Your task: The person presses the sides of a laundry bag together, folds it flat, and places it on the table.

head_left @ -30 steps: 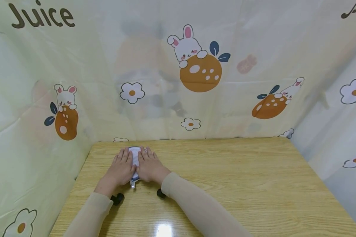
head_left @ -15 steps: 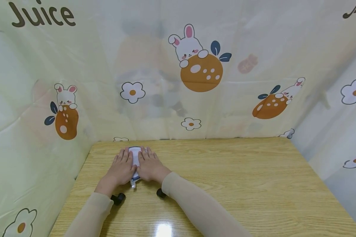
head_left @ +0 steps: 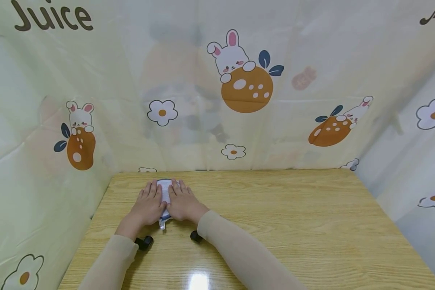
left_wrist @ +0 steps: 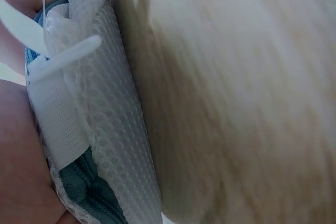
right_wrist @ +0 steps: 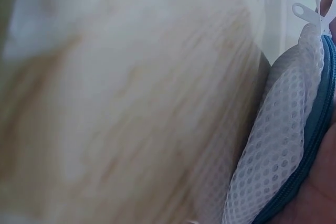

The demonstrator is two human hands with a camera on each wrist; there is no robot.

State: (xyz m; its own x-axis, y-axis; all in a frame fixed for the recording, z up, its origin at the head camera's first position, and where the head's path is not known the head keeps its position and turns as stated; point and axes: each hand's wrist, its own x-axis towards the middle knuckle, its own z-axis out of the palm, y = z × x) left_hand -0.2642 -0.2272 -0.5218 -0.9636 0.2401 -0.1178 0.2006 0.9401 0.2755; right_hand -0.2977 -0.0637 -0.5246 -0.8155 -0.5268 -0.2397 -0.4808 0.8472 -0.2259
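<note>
A small white mesh laundry bag (head_left: 164, 191) with blue edging lies on the table towards the back left. My left hand (head_left: 148, 204) rests flat on its left side, fingers straight. On the right side my right hand (head_left: 183, 202) presses in the same way, and the thumbs almost meet near the bag's front end. Both hands cover much of the bag. A white loop (head_left: 162, 225) sticks out towards me. In the left wrist view the mesh (left_wrist: 113, 114) bulges above the tabletop beside a white zip pull (left_wrist: 68, 59). The right wrist view shows the blue-green zip (right_wrist: 310, 156) along the bag's edge.
The wood-grain table (head_left: 293, 225) stretches far to the right of the hands. A printed curtain (head_left: 188, 137) rises along its back and both sides. Black wrist devices (head_left: 144, 243) hang under both wrists, close above the tabletop.
</note>
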